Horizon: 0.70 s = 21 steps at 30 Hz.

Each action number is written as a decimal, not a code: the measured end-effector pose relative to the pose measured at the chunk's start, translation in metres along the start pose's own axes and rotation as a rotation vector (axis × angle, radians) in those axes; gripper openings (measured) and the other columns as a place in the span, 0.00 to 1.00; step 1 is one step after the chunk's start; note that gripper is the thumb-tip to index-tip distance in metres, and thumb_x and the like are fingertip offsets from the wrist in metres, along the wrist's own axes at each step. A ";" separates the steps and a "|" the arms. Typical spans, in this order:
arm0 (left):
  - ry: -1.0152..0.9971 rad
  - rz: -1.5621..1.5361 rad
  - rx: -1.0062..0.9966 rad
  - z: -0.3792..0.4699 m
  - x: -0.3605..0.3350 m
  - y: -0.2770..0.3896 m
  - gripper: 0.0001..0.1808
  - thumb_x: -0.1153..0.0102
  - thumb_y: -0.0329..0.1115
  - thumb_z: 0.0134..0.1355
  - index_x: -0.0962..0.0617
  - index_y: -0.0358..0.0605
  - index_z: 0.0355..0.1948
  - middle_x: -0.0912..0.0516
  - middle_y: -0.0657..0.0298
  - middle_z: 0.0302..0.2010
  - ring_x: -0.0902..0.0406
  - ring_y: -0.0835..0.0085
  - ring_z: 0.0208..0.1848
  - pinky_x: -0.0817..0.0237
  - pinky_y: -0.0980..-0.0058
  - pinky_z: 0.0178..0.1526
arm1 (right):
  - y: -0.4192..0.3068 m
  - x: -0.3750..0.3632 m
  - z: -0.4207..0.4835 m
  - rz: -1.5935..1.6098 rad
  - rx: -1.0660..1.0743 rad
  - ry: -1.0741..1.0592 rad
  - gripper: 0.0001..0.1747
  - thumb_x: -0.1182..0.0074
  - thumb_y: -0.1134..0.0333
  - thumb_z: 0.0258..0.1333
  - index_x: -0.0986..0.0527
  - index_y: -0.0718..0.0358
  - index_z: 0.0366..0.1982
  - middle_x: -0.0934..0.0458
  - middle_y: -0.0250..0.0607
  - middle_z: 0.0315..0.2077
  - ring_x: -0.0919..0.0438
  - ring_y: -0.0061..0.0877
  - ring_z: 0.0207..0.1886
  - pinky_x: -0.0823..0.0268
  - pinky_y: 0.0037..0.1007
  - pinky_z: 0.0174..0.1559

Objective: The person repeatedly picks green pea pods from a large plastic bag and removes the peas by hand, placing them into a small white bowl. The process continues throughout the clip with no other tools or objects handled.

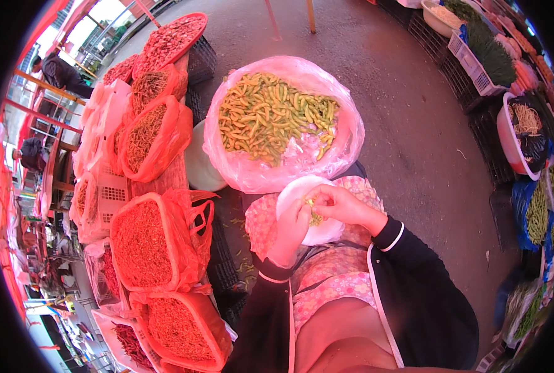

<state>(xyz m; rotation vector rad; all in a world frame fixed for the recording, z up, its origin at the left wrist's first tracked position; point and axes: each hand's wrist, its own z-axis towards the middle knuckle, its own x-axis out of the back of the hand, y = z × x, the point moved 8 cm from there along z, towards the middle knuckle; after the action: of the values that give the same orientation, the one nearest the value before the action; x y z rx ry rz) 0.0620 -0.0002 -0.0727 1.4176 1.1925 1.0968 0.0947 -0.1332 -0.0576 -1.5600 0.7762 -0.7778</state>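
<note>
My left hand and my right hand meet above a white bowl-like container on my lap. Their fingertips pinch a small yellow-green bean pod, mostly hidden by the fingers. Shelled green beans lie in the white container, partly covered by my hands. Just beyond it stands a wide round container lined with pink-tinted clear plastic. A large heap of plump green bean pods fills most of it, with bare plastic showing at the near right.
On the left, a wooden stall table bears red-bagged baskets of dried chilli flakes. A pale bucket sits beside it. Vegetable crates and a white basin line the right. Two people are at far left. Pod scraps litter the ground.
</note>
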 end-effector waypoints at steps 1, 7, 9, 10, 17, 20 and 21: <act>0.025 0.084 -0.075 0.001 0.000 0.003 0.11 0.51 0.36 0.68 0.22 0.40 0.40 0.22 0.62 0.28 0.25 0.72 0.29 0.33 0.72 0.35 | 0.004 0.000 0.001 -0.016 0.005 0.021 0.16 0.44 0.76 0.60 0.26 0.64 0.50 0.24 0.28 0.28 0.24 0.16 0.31 0.29 0.21 0.34; 0.130 0.583 -0.318 -0.012 0.006 0.036 0.16 0.48 0.45 0.66 0.21 0.43 0.42 0.18 0.47 0.33 0.20 0.49 0.34 0.29 0.56 0.36 | 0.018 -0.010 -0.003 0.315 -0.046 0.039 0.15 0.44 0.79 0.58 0.29 0.65 0.47 0.24 0.31 0.32 0.22 0.17 0.34 0.27 0.21 0.35; 0.080 0.660 -0.227 -0.019 0.008 0.043 0.15 0.46 0.44 0.65 0.21 0.43 0.41 0.18 0.47 0.34 0.20 0.48 0.36 0.29 0.56 0.37 | 0.018 -0.010 -0.003 0.292 -0.034 0.096 0.14 0.44 0.80 0.58 0.29 0.64 0.45 0.24 0.30 0.30 0.24 0.15 0.32 0.30 0.19 0.33; 0.052 0.700 -0.186 -0.023 0.007 0.046 0.14 0.46 0.43 0.65 0.21 0.43 0.42 0.18 0.47 0.36 0.19 0.48 0.38 0.28 0.57 0.40 | 0.018 -0.012 -0.001 0.297 -0.018 0.103 0.14 0.44 0.81 0.57 0.29 0.64 0.45 0.24 0.30 0.30 0.25 0.14 0.31 0.31 0.19 0.33; 0.142 0.688 -0.317 -0.039 0.008 0.064 0.12 0.46 0.42 0.63 0.21 0.44 0.35 0.20 0.49 0.27 0.21 0.49 0.28 0.29 0.56 0.32 | 0.020 -0.021 0.004 0.153 0.041 0.049 0.12 0.44 0.79 0.55 0.28 0.64 0.42 0.22 0.30 0.31 0.23 0.17 0.32 0.30 0.21 0.36; 0.182 0.712 -0.347 -0.039 0.007 0.051 0.11 0.46 0.40 0.62 0.19 0.46 0.38 0.19 0.51 0.27 0.21 0.50 0.26 0.29 0.55 0.30 | 0.026 -0.020 0.005 -0.027 -0.006 0.014 0.11 0.45 0.81 0.54 0.27 0.64 0.40 0.23 0.28 0.30 0.24 0.14 0.30 0.31 0.19 0.32; 0.170 0.714 -0.344 -0.038 0.007 0.046 0.11 0.46 0.39 0.62 0.19 0.46 0.40 0.19 0.51 0.27 0.21 0.50 0.27 0.29 0.55 0.30 | 0.029 -0.020 0.004 -0.106 -0.028 0.001 0.11 0.46 0.82 0.54 0.26 0.64 0.40 0.24 0.27 0.29 0.25 0.12 0.30 0.31 0.18 0.30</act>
<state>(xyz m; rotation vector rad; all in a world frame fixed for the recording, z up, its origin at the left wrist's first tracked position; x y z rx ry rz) 0.0325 0.0077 -0.0212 1.5264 0.5502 1.8419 0.0855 -0.1180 -0.0875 -1.6368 0.7124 -0.8474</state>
